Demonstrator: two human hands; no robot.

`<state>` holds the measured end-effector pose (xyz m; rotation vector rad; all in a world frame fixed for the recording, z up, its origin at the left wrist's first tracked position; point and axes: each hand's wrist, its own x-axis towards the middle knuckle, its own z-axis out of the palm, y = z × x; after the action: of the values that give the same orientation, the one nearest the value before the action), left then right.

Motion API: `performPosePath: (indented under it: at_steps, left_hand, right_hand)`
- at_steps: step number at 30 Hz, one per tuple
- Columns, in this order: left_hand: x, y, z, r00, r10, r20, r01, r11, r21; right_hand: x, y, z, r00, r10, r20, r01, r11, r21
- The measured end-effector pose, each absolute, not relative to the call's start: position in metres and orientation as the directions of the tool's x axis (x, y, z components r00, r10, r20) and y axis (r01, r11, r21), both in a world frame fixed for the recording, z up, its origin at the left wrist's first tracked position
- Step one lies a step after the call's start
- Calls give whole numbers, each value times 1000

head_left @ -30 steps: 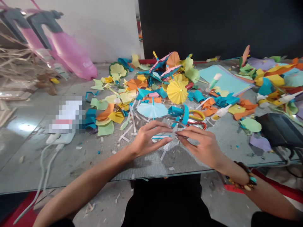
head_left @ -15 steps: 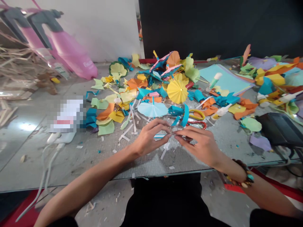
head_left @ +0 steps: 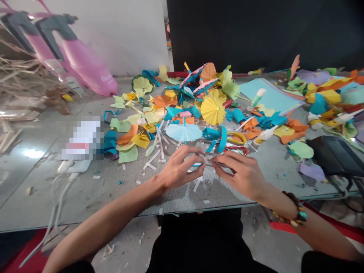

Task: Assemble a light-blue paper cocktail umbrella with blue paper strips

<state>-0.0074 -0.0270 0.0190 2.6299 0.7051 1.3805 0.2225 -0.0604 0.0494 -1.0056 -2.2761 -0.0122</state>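
My left hand (head_left: 180, 168) and my right hand (head_left: 243, 174) face each other low over the table, fingertips a short gap apart. Both are closed in a pinch on something thin and small that I cannot make out. Just behind them stands a pale blue pleated paper umbrella (head_left: 178, 131) with a blue stem. To its right lie a folded blue paper piece (head_left: 211, 133) and a curved blue strip (head_left: 222, 139). Scissors (head_left: 238, 138) with yellow and red handles lie behind my right hand, their blades hidden. White paper strips (head_left: 159, 142) are scattered left of the umbrella.
A yellow pleated paper disc (head_left: 212, 110) lies among coloured scraps. Further round are glue bottles (head_left: 265, 135), stacked paper sheets (head_left: 270, 93), a black box (head_left: 335, 155), a phone (head_left: 85, 134) with white cables, and pink spray bottles (head_left: 88, 64). The table's edge (head_left: 199, 211) runs close before me.
The fingers of my left hand have shifted slightly, its thumb moving lower. My right hand stays nearly in place, and the things on the table lie as before.
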Motion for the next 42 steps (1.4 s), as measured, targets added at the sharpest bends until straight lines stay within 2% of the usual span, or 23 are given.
performPosePath:
  at_steps: [4,6,12,15,20,26,32,37,42]
  left_hand:
    - [-9,-27,20,502,384,775,372,-905,207]
    - [-9,-26,22,495,370,786,367,-909,196]
    - [-8,-24,22,496,457,738,399,-875,274]
    - [-7,-23,20,500,459,734,402,-874,273]
    - [-8,-22,18,450,408,794,362,-897,255]
    - [-11,-24,19,421,343,840,327,-921,213]
    - [-13,-24,15,468,230,853,314,-946,83]
    - [-15,-25,12,491,211,845,360,-933,23]
    - [-12,-25,18,474,264,840,395,-916,65]
  right_hand:
    - [223,-59,47,-542,642,542,717,689,-100]
    - [223,-58,46,-554,637,535,719,691,-79]
    - [226,-58,45,-529,615,585,617,752,-232]
    - [226,-59,45,-501,566,655,561,788,-253]
    - [229,-63,46,-500,588,636,543,785,-299]
    - [232,-63,40,-465,581,668,548,782,-298]
    - [237,-61,40,-529,535,659,576,796,-184]
    - [237,-61,42,-576,526,625,585,800,-134]
    - [239,-59,35,-609,551,570,647,762,-46]
